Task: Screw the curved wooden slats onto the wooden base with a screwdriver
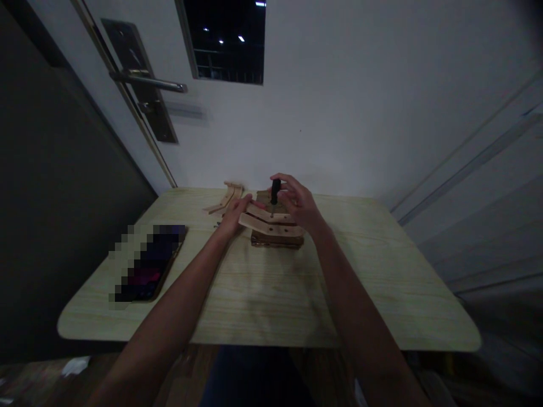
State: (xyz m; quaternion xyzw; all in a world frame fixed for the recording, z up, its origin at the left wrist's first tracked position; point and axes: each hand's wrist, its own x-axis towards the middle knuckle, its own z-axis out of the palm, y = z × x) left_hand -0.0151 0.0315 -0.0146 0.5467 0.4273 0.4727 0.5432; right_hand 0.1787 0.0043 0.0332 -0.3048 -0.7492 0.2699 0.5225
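My right hand [297,200] holds an upright screwdriver [275,191] by its black handle. The shaft points down at a pale, bent wooden piece [270,228] with dark holes along its strips. My left hand [235,215] grips this piece at its left end, fingers partly hidden behind it. A red strip [258,204] shows just beyond the left fingers; its kind is unclear. Beneath the wood lies a brown, shiny-edged block [278,241]. Another bent wooden piece [231,195] rests behind my left hand.
A phone [155,265], partly blurred out, lies on the left of the pale wooden table [382,282]. Small dark bits [217,225] lie beside my left hand. Behind the table stands a white door with a metal handle [148,82] and a dark window [229,39].
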